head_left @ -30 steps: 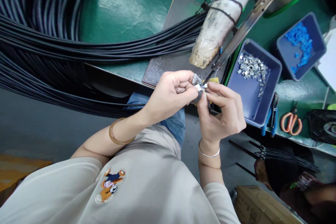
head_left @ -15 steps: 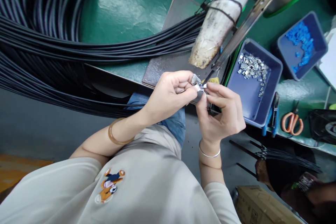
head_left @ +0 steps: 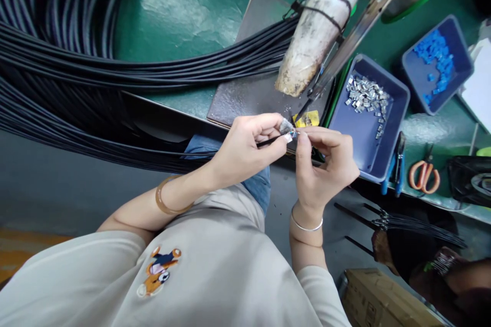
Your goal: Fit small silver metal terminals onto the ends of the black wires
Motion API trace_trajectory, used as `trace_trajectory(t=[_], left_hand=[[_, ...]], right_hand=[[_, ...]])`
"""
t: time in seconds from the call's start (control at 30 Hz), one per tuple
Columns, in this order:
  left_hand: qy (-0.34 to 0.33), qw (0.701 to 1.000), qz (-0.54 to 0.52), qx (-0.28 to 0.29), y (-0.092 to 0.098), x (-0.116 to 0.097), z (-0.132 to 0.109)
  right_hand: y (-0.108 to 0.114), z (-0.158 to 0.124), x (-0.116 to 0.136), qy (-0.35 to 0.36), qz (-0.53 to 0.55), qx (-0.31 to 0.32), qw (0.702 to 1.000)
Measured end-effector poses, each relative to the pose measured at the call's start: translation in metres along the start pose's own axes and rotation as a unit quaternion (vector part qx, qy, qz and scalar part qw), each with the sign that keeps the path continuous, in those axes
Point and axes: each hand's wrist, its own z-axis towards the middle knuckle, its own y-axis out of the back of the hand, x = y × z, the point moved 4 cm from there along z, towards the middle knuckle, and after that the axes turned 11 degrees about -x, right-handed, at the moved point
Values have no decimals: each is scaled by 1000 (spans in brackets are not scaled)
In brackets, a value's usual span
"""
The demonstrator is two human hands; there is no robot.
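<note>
My left hand (head_left: 255, 140) pinches a thin black cable (head_left: 270, 141) close to its end, where fine coloured wires (head_left: 293, 134) stick out. Grey wrapping covers its forefinger tip, and something white covers the thumb tip. Thumb and forefinger of my right hand (head_left: 322, 158) close on a small silvery part at those wires, mostly hidden by the fingers. Just above the fingertips is the dark pointed tip (head_left: 303, 110) of what looks like a soldering iron, fixed to a slanted metal bar (head_left: 355, 43). A yellow sponge-like block (head_left: 308, 118) lies behind the hands.
Bundled black cables (head_left: 161, 74) cross the green bench (head_left: 184, 5) from the left. A white wrapped tube (head_left: 314, 41) hangs over a dark board. Rightward are a bin of metal pieces (head_left: 387, 148), a bin of blue pieces (head_left: 425, 71), pliers (head_left: 399, 163) and orange-handled scissors (head_left: 424, 176).
Both hands have moved slightly down, away from the iron's tip. More of the yellow block and of the black cable in my left hand now shows. My right fingers have drawn closer together.
</note>
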Motion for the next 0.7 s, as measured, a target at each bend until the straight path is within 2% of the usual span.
trace_trajectory(t=[0.17,0.23,0.33,0.43,0.57,0.63,0.7], left_hand=[[-134,987,72,-56,3,-4,-11],[-161,981,83,-63,5,-6,-13],[-129,988,61,-53,6,-6,-11],[-85,996,36,-14,6,-6,-10],[-62,998,26,9,5,-6,-10],[-64,998,19,5,5,-6,-10],[-60,998,6,-6,5,-6,-9]], right_hand=[[0,-2,-1,-110,73,-6,991],[-1,-4,-2,-139,95,4,986],[-1,-5,-1,-116,102,21,988],[1,-3,1,-65,81,49,993],[4,-3,2,-34,58,80,995],[6,-4,1,-49,49,48,996],[10,-6,-1,-70,33,-18,997]])
